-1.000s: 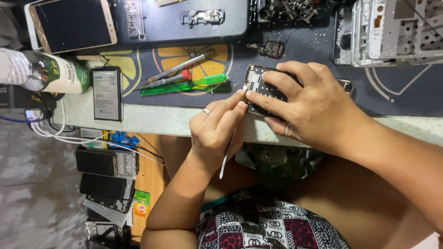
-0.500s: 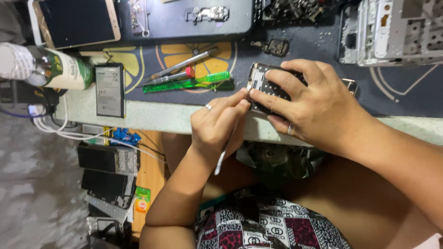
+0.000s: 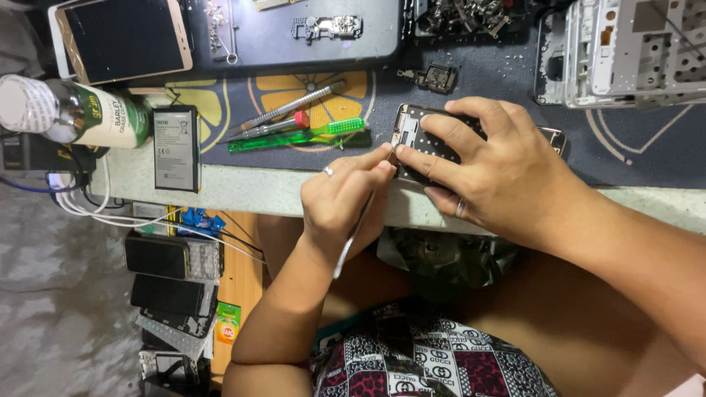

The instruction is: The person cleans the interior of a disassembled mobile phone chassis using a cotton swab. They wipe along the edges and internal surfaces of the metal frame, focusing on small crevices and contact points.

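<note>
Left hand (image 3: pixel 346 202) pinched shut around a thin metal tool (image 3: pixel 354 235), its tip right at the near corner of the opened phone (image 3: pixel 423 140); right hand (image 3: pixel 493 165) pressed flat on that phone, fingers spread, pinning it to the dark mat (image 3: pixel 625 158) at the bench edge. Risk, I'd say: the tip skids off and gouges the board (it's a steep angle), or the phone slides off the edge. Count, left to right: one bottle (image 3: pixel 70 110), one gold phone (image 3: pixel 121 40), one battery (image 3: pixel 176 147), two screwdrivers (image 3: pixel 290 106), one green brush (image 3: pixel 298 138), one white frame (image 3: pixel 632 48).
</note>
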